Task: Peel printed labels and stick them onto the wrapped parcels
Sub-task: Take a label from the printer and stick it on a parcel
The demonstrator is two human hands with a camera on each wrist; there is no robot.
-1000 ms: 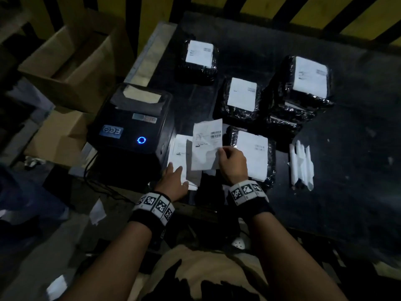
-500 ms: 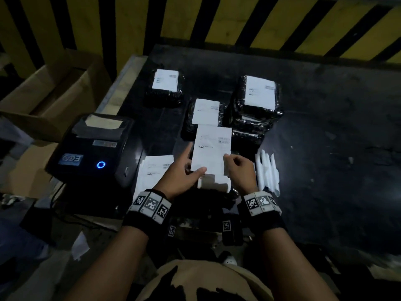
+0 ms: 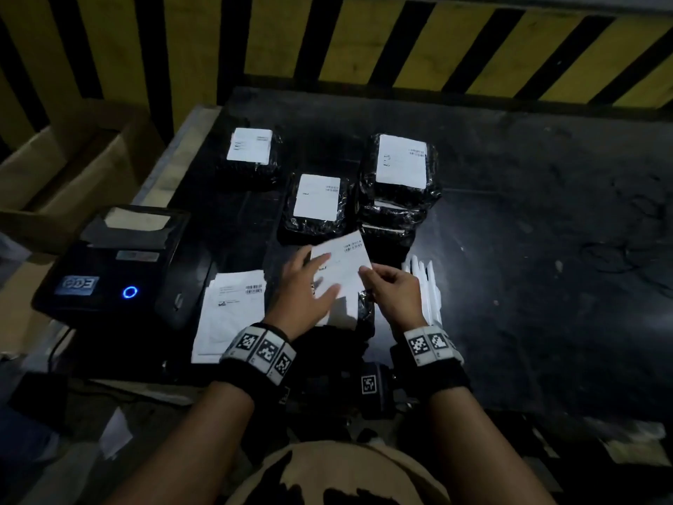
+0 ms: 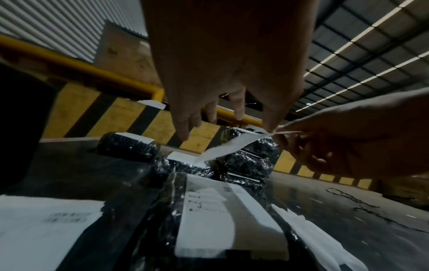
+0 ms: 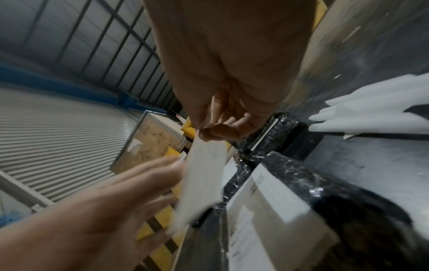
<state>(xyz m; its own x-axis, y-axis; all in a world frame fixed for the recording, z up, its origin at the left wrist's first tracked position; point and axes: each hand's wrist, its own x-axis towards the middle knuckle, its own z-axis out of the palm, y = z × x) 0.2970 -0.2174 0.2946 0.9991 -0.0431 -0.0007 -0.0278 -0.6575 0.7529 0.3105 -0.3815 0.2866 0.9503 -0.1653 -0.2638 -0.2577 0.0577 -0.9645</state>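
A white printed label hangs tilted over a black wrapped parcel at the table's near edge. My right hand pinches the label's right edge between thumb and forefinger; the right wrist view shows this pinch at the top of the label. My left hand lies against the label's left side with straight, spread fingers. In the left wrist view its thumb touches the label beside the right hand's fingertips. The parcel below bears a label. Labelled parcels lie behind: one far left, one in the middle, a stack.
A pile of printed labels lies left of my hands. A black label printer with a blue light stands at the table's left end, an open cardboard box behind it. White backing strips lie right of my hands. A yellow-black striped barrier runs behind.
My left hand left the label pile and came to the label that my right hand holds. The label has turned clockwise and now hangs tilted over the near parcel.
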